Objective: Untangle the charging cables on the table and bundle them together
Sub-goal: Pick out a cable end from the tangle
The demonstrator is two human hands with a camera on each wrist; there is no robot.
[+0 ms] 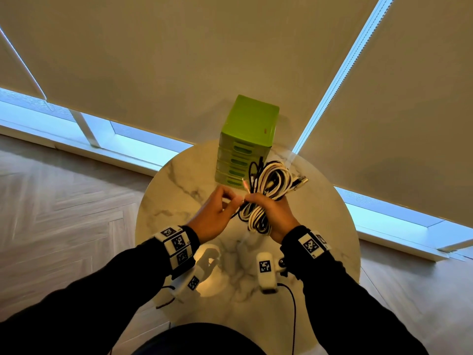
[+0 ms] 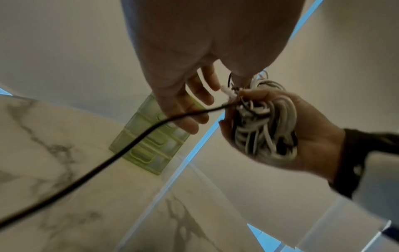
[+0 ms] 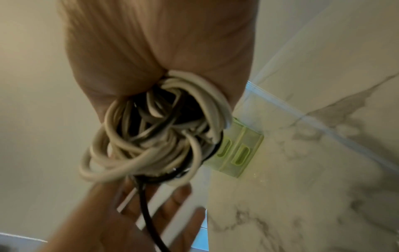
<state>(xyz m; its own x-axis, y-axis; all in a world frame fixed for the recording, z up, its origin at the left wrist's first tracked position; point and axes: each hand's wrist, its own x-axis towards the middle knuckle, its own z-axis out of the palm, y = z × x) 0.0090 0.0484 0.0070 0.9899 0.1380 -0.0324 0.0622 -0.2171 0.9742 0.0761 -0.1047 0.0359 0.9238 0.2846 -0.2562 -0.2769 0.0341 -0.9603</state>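
A coil of white and black charging cables [image 1: 271, 179] [image 2: 264, 122] [image 3: 151, 134] is held above the round marble table [image 1: 176, 190]. My right hand [image 1: 272, 213] [image 2: 315, 136] [image 3: 159, 44] grips the coil around its middle, with loops sticking out on both sides. My left hand [image 1: 217, 211] [image 2: 190, 105] [image 3: 151, 221] is just left of it. Its thumb and index finger pinch a white cable end [image 2: 226, 89] at the coil; the other fingers hang loose. A loose black cable [image 2: 108, 163] [image 3: 144, 204] trails from the coil across the left fingers.
A green drawer unit [image 1: 247, 139] [image 2: 151, 145] [image 3: 237, 153] stands at the table's far edge, right behind the coil. Roller blinds and a low window lie beyond. Wood floor surrounds the table; its edge is close on every side.
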